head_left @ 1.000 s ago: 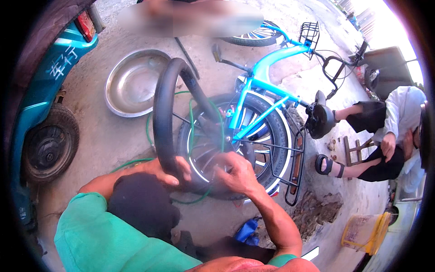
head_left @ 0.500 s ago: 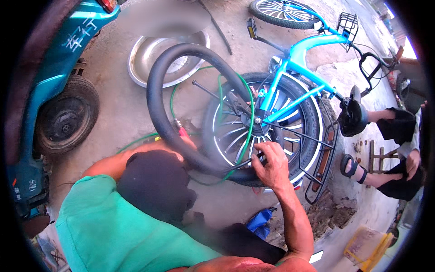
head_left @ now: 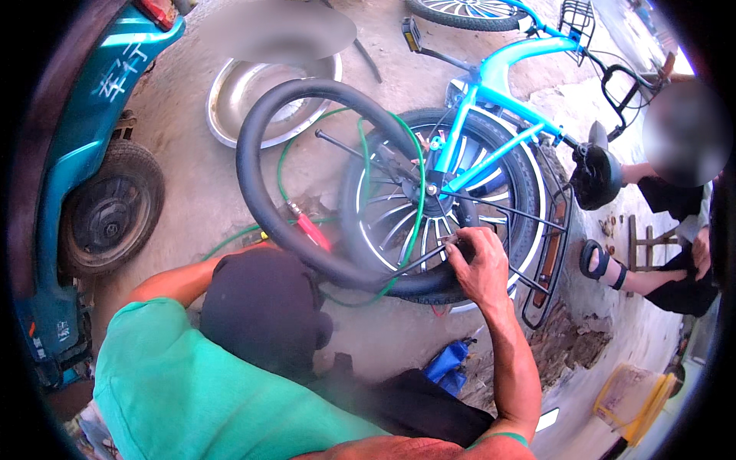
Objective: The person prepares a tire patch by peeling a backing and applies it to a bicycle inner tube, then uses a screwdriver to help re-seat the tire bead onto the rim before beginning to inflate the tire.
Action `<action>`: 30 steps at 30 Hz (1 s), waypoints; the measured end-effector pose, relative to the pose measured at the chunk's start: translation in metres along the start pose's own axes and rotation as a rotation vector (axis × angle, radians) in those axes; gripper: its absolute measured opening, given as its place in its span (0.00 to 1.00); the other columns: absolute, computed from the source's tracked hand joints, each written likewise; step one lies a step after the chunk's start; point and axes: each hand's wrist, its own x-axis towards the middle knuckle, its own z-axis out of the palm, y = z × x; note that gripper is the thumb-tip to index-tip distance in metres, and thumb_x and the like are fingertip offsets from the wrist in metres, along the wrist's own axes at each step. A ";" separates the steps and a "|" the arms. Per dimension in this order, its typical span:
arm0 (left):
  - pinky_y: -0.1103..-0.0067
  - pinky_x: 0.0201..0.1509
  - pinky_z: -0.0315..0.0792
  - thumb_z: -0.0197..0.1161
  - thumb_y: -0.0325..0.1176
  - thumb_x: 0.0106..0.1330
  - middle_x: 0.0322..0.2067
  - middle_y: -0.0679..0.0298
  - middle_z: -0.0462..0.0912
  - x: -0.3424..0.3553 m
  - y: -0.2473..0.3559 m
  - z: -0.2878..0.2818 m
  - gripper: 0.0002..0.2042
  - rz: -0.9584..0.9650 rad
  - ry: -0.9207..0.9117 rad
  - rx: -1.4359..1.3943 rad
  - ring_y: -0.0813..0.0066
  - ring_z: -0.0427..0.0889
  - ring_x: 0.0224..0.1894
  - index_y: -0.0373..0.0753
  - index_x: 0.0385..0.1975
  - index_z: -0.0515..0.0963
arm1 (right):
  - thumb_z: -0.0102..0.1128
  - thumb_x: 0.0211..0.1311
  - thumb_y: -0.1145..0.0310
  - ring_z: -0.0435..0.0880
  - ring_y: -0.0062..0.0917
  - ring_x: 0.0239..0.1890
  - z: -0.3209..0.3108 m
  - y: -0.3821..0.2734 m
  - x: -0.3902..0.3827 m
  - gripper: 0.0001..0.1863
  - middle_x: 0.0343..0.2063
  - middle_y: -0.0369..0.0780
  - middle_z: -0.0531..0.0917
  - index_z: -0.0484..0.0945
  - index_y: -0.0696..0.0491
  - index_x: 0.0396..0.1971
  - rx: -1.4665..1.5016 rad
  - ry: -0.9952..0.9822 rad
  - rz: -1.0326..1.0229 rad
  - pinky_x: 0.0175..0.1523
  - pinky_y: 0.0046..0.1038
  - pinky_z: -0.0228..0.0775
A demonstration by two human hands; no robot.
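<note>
- Silver metal basin (head_left: 232,98) at eleven o'clock, round and shiny; whether it holds liquid is unclear.
- Pale bucket (head_left: 619,395) with a yellow rim at four o'clock; contents not visible.
- Dark wire basket (head_left: 576,23), open-meshed, on the smooth blue bicycle (head_left: 491,73), at half past one.
- Matt black tube (head_left: 261,195), fat and ring-shaped, from ten o'clock to centre, overlapping the spoked wheel (head_left: 529,188).
- Right hand (head_left: 479,264), past three o'clock, pinching a thin dark strip (head_left: 422,264).
- Left hand hidden; its grip cannot be told.
</note>
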 end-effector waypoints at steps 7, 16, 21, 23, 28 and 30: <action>0.73 0.42 0.80 0.65 0.37 0.69 0.31 0.58 0.88 -0.061 -0.024 -0.070 0.11 0.003 0.201 -0.247 0.71 0.87 0.36 0.33 0.36 0.84 | 0.70 0.53 0.72 0.83 0.40 0.35 0.004 0.002 -0.012 0.11 0.32 0.43 0.81 0.81 0.54 0.37 0.039 -0.017 0.072 0.43 0.39 0.77; 0.65 0.33 0.78 0.71 0.42 0.65 0.26 0.57 0.84 0.002 0.274 -0.109 0.42 1.072 0.220 0.115 0.59 0.85 0.27 0.39 0.74 0.53 | 0.71 0.50 0.70 0.83 0.42 0.36 0.029 0.059 -0.016 0.11 0.32 0.43 0.81 0.79 0.54 0.32 0.069 0.014 0.033 0.42 0.40 0.76; 0.56 0.38 0.80 0.66 0.42 0.61 0.28 0.45 0.84 -0.039 0.402 -0.100 0.39 1.376 0.410 0.332 0.42 0.86 0.33 0.26 0.67 0.58 | 0.71 0.53 0.67 0.84 0.41 0.37 0.028 0.040 -0.005 0.14 0.33 0.44 0.82 0.80 0.54 0.38 0.142 0.013 0.009 0.43 0.40 0.76; 0.56 0.40 0.80 0.63 0.40 0.60 0.30 0.43 0.85 -0.047 0.429 -0.097 0.30 1.561 0.541 0.253 0.43 0.86 0.35 0.23 0.57 0.68 | 0.71 0.54 0.66 0.84 0.40 0.38 0.012 0.032 -0.017 0.15 0.34 0.44 0.82 0.80 0.54 0.40 0.157 0.032 0.041 0.43 0.39 0.76; 0.55 0.38 0.79 0.66 0.48 0.62 0.32 0.51 0.86 0.015 0.364 -0.100 0.20 1.033 0.457 0.400 0.43 0.86 0.37 0.36 0.42 0.78 | 0.70 0.57 0.63 0.86 0.39 0.38 0.008 0.020 -0.019 0.18 0.35 0.45 0.83 0.81 0.54 0.45 0.300 0.021 0.049 0.43 0.39 0.76; 0.57 0.44 0.80 0.65 0.53 0.62 0.37 0.47 0.87 0.078 0.302 -0.095 0.25 0.906 0.505 0.390 0.45 0.87 0.42 0.35 0.45 0.80 | 0.70 0.58 0.62 0.86 0.39 0.39 0.019 0.026 -0.015 0.19 0.36 0.45 0.83 0.81 0.54 0.48 0.320 0.045 -0.005 0.44 0.38 0.76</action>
